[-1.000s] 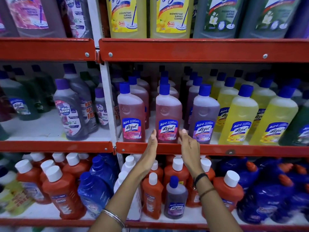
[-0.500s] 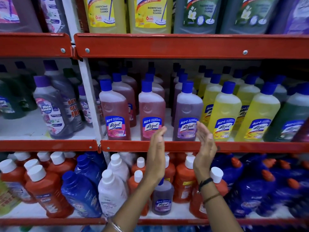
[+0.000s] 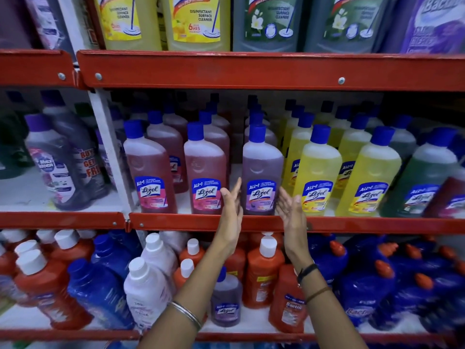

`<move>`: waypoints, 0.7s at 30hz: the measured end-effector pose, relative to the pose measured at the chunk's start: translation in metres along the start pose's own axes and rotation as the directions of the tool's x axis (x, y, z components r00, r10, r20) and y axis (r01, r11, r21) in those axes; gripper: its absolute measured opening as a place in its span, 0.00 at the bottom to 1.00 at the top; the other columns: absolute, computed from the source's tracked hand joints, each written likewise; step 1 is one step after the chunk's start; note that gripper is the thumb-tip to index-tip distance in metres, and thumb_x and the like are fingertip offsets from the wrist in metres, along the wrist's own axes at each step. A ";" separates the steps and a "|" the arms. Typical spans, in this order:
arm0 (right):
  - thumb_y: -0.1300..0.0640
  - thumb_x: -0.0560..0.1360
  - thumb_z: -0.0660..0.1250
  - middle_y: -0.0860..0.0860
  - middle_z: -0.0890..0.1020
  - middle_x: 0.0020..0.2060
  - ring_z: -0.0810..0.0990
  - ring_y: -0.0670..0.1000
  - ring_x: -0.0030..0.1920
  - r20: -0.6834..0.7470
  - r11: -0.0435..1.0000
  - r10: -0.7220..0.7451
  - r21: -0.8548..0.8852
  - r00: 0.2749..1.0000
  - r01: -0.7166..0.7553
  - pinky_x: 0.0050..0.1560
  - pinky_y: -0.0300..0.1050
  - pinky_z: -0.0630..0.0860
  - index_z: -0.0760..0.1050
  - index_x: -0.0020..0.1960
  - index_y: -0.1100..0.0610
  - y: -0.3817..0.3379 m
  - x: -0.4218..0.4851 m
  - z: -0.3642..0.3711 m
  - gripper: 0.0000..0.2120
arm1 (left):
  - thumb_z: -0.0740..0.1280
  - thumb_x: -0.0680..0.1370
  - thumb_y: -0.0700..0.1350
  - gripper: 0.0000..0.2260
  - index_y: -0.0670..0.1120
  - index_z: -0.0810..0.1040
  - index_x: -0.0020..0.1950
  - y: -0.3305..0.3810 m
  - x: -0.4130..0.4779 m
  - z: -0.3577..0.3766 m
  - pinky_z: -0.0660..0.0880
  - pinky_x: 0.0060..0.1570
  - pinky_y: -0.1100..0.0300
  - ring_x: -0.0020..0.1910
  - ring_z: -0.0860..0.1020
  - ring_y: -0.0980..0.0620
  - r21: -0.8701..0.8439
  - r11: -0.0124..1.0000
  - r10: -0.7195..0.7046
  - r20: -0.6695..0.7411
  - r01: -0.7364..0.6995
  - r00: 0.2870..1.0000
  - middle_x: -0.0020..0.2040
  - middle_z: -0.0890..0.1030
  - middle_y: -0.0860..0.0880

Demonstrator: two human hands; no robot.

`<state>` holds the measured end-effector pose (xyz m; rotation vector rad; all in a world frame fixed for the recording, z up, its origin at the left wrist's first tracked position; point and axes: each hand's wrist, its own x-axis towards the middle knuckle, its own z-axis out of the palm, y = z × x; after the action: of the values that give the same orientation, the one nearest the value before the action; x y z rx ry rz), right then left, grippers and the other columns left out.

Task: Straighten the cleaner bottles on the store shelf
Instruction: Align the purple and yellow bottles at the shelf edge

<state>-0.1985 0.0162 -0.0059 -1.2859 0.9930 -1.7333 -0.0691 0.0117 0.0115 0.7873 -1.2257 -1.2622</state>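
Purple bottle (image 3: 261,170) sits between my left hand (image 3: 230,210) and right hand (image 3: 289,210), fingers spread wide, holding nothing; next I'd close in and square it.

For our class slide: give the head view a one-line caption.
Open hands, left and right, flank a purple bottle on the middle shelf.

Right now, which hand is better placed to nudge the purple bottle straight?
Probably the right hand: its open palm faces the purple bottle close beside it. The left hand sits between it and the pink bottle.
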 end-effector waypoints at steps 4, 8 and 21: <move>0.33 0.74 0.50 0.49 0.78 0.60 0.78 0.36 0.56 -0.035 1.000 -0.003 -0.006 0.999 0.003 0.48 0.28 0.75 0.68 0.69 0.57 0.005 0.000 0.001 0.35 | 0.41 0.72 0.67 0.35 0.52 0.59 0.75 0.001 0.002 0.001 0.58 0.68 0.58 0.70 0.64 0.55 -0.026 1.000 -0.012 -0.014 0.012 1.000 0.68 0.68 0.55; 0.38 0.76 0.49 0.54 0.77 0.63 0.78 0.39 0.58 -0.020 1.000 -0.003 -0.008 1.000 0.003 0.50 0.29 0.75 0.69 0.68 0.56 0.006 -0.002 -0.002 0.30 | 0.41 0.75 0.64 0.33 0.51 0.60 0.74 -0.001 0.005 0.003 0.65 0.64 0.65 0.64 0.70 0.60 -0.002 1.000 0.008 -0.052 -0.009 0.999 0.65 0.71 0.57; 0.37 0.75 0.55 0.50 0.68 0.71 0.67 0.44 0.71 -0.185 0.975 -0.219 0.003 0.958 0.223 0.68 0.38 0.67 0.61 0.73 0.56 -0.002 0.016 -0.082 0.33 | 0.46 0.76 0.62 0.27 0.52 0.68 0.69 -0.023 -0.010 0.106 0.67 0.62 0.65 0.66 0.68 0.60 0.047 0.993 0.116 -0.088 -0.112 0.989 0.70 0.69 0.50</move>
<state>-0.2817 0.0154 -0.0142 -1.2790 0.9561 -2.0599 -0.1752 0.0361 0.0121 0.7854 -1.2099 -1.0997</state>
